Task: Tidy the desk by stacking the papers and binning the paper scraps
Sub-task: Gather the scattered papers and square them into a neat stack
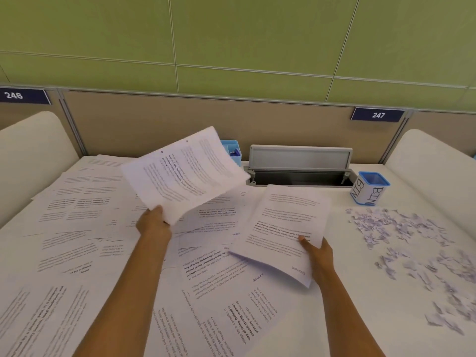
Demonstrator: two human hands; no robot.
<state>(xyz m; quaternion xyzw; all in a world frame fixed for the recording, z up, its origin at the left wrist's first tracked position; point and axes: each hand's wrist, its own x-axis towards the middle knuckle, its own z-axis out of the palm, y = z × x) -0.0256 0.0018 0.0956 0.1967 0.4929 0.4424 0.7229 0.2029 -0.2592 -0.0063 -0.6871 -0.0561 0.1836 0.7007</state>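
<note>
My left hand [154, 220] grips the near corner of a few printed sheets [184, 173], lifted and tilted above the desk. My right hand [317, 251] pinches the near right edge of another small stack of printed sheets [282, 233], held just over the desk. Several loose printed pages [77, 228] lie spread across the white desk, covering its left and middle. A heap of torn paper scraps [417, 253] is scattered on the right side. A small blue-rimmed cup marked BIN [369, 188] stands behind the scraps at the back right.
An open cable hatch [300, 167] with its grey lid raised sits at the desk's back edge. A light blue organiser [231, 150] stands left of it, partly hidden by the lifted sheets. Beige partitions wall the desk at back and both sides.
</note>
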